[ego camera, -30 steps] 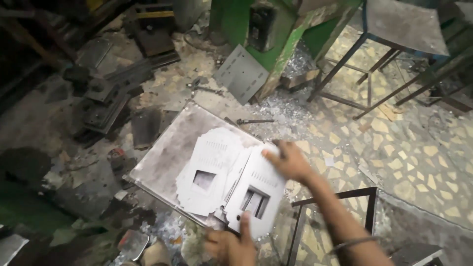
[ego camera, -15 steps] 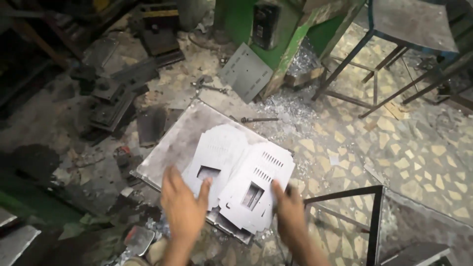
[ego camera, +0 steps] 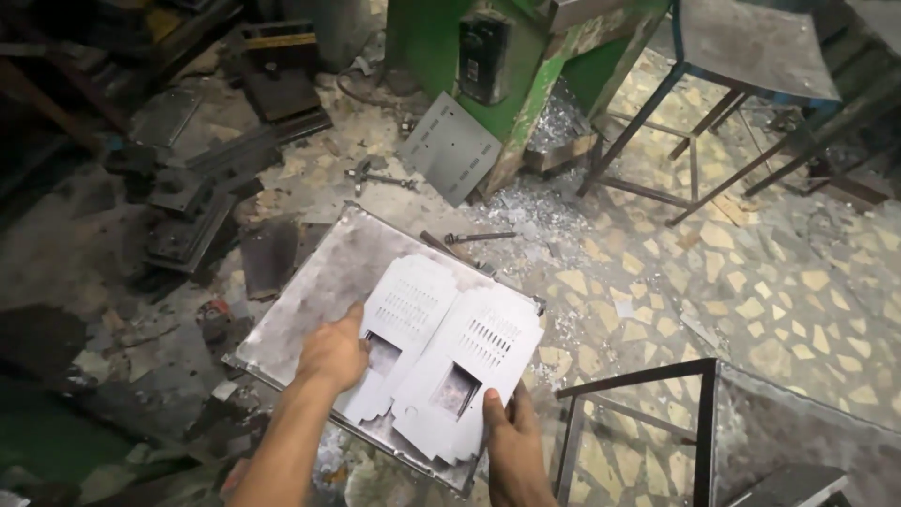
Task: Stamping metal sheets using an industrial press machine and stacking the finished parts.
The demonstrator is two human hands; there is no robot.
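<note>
A: What is held by the hands?

B: The near edge of the right punched sheet is gripped by the right hand, thumb on top. The left hand is laid half open on the left punched sheet, fingers curled at its cutout; a firm grasp cannot be told.

A: Where are the sheets kept?

B: Side by side, overlapping, on the grey metal plate. Just right of the plate a metal frame is seen. Beyond the plate a bolt lies in shavings. Further off, a perforated panel is leaned against the green machine, with a stool beside it.
</note>
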